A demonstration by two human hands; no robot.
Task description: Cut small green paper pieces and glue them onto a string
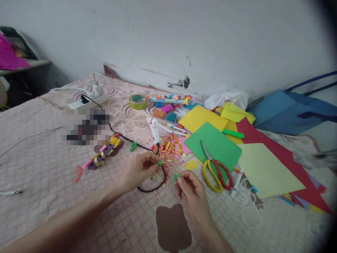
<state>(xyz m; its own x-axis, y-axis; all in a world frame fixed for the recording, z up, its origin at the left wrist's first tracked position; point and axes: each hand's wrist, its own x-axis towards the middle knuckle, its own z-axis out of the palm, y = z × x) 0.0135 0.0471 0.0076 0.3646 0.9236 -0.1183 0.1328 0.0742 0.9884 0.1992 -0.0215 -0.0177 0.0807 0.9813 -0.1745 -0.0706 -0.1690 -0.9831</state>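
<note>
Left hand (140, 168): fingertips pinched on a tiny green paper scrap (159, 163), just above the black cable loop (154, 188).
Right hand (191, 191): pinching a second small green paper piece (176, 176) — apart from the first.
Bedspread (47, 165): scrap heap (171, 149), yellow-handled scissors (214, 172) near.
Advice: keep grips light — bring the pieces together slowly, clear of the cable.

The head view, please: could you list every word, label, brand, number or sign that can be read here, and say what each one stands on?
None can be read.
Tape roll: no legible print on its band.
Marker pens: any marking is too small to read.
Glue gun: no legible label.
Scissors: no visible brand.
Blurred patch: pixelated, unreadable.
Left hand and right hand pinch small green paper bits, both unmarked.
</note>
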